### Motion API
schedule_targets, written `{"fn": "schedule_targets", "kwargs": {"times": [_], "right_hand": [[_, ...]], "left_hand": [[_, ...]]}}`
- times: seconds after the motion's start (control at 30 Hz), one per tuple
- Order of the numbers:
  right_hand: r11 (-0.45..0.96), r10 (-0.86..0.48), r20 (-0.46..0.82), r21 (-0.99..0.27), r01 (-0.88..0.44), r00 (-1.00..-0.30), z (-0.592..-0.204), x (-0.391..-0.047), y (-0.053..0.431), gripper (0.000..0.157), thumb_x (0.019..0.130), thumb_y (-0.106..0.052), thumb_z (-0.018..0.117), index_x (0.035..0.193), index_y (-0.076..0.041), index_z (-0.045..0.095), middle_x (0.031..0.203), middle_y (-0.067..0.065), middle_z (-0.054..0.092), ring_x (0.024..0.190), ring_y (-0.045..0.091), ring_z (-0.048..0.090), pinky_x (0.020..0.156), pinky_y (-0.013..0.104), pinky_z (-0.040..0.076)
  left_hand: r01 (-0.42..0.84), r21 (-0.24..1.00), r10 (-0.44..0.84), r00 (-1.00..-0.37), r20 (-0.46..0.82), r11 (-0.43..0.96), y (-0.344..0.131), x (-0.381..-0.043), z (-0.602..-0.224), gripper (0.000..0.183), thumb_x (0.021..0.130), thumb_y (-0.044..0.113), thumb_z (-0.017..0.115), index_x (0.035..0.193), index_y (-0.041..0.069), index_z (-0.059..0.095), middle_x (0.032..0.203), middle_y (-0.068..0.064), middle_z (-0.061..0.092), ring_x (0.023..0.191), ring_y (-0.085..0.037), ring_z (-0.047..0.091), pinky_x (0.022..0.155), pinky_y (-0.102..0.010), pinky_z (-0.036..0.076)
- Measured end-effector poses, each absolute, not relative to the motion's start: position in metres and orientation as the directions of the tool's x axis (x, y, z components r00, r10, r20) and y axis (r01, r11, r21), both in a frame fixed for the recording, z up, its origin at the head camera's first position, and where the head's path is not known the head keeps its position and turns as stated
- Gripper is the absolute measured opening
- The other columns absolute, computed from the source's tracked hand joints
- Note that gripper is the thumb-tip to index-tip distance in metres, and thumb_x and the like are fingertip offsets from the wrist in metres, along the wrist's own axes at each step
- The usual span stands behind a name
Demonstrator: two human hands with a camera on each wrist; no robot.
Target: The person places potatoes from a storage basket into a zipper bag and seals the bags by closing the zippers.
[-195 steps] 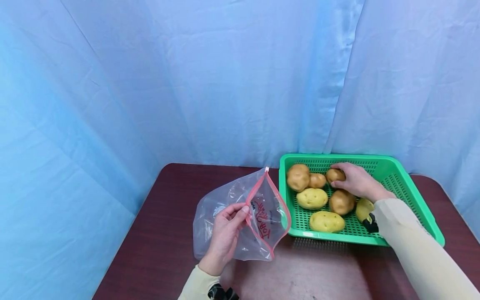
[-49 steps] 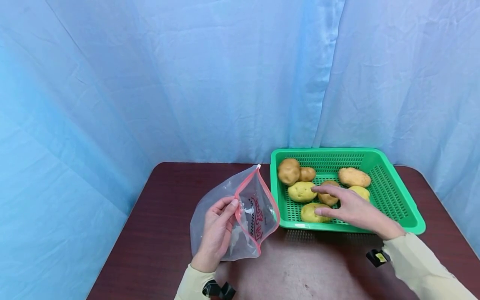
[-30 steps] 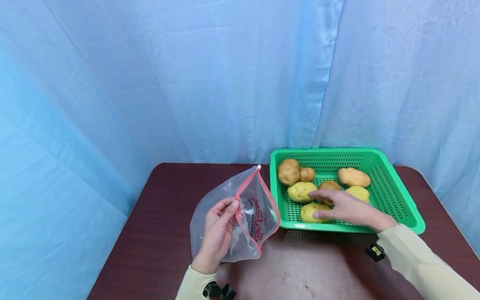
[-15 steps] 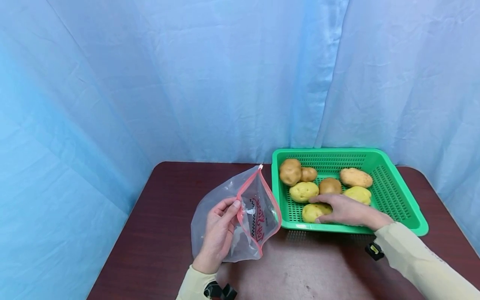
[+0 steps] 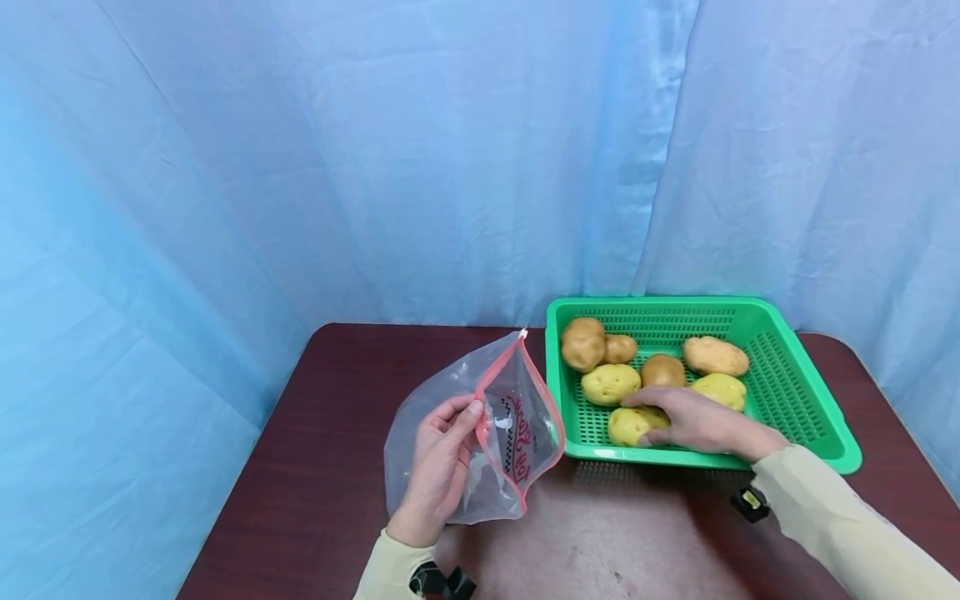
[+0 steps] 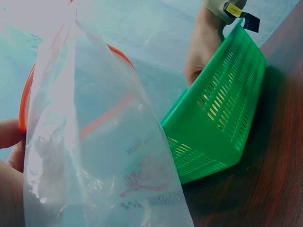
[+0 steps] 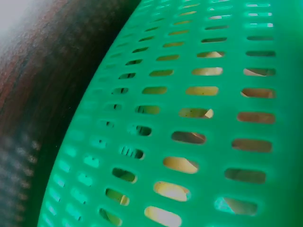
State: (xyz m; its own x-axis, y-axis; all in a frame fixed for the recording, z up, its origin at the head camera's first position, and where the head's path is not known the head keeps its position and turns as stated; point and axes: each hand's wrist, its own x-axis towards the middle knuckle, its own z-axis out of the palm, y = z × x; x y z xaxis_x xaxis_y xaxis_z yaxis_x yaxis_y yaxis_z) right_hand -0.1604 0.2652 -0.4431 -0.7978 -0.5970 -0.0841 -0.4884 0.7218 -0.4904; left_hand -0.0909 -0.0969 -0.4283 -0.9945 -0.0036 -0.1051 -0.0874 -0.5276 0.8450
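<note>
My left hand pinches the pink zip edge of a clear zip bag between thumb and fingers. The bag's mouth gapes toward the right, and red lettering shows through the plastic. On the right, my right hand reaches low over the front of a green basket. Thumb and fingers go round the near yellow potato, whose right end the hand covers. In the left wrist view the zip bag fills much of the foreground, beside the basket. Only the basket's slotted wall fills the right wrist view.
Other potatoes lie in the basket: a large brown one, a small brown one, a yellow one, another brown one, a tan one and a yellow one. Behind the dark table hangs a blue curtain.
My right hand has left a brown potato at the basket's back, come forward, and lowered its fingers round the near yellow potato. The left hand keeps its pinch on the zip bag.
</note>
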Motion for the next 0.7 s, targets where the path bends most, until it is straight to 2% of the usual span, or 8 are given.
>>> {"fn": "schedule_targets", "kwargs": {"times": [0.27,0.5,0.7], "right_hand": [[0.71,-0.547,0.011,-0.524,-0.471,-0.837,-0.432,-0.153,0.271,0.056,0.091,-0.041,0.079,0.138,-0.013,0.064,0.134,0.005,0.066,0.12,0.029,0.062,0.094,0.051,0.052],[0.685,-0.511,0.12,-0.541,-0.488,-0.851,-0.418,-0.145,0.27,0.056,0.09,-0.035,0.081,0.138,-0.013,0.063,0.134,0.004,0.065,0.118,0.023,0.061,0.091,0.044,0.054],[0.666,-0.454,0.167,-0.59,-0.457,-0.875,-0.408,-0.136,0.266,0.053,0.092,-0.031,0.08,0.141,-0.019,0.061,0.139,0.001,0.062,0.114,0.014,0.061,0.091,0.033,0.055]], "left_hand": [[-0.087,0.846,-0.005,-0.994,-0.106,-0.526,-0.096,-0.091,-0.428,0.008,0.1,0.007,0.069,0.107,0.004,0.071,0.089,-0.005,0.068,0.074,-0.011,0.064,0.071,-0.022,0.057],[-0.086,0.839,-0.004,-0.995,-0.105,-0.538,-0.095,-0.092,-0.427,0.007,0.1,0.005,0.067,0.106,0.004,0.071,0.089,-0.005,0.068,0.074,-0.011,0.064,0.071,-0.022,0.057],[-0.088,0.834,0.001,-0.995,-0.104,-0.545,-0.094,-0.092,-0.428,0.006,0.1,0.005,0.067,0.105,0.004,0.07,0.088,-0.005,0.068,0.073,-0.011,0.064,0.07,-0.022,0.057]]}}
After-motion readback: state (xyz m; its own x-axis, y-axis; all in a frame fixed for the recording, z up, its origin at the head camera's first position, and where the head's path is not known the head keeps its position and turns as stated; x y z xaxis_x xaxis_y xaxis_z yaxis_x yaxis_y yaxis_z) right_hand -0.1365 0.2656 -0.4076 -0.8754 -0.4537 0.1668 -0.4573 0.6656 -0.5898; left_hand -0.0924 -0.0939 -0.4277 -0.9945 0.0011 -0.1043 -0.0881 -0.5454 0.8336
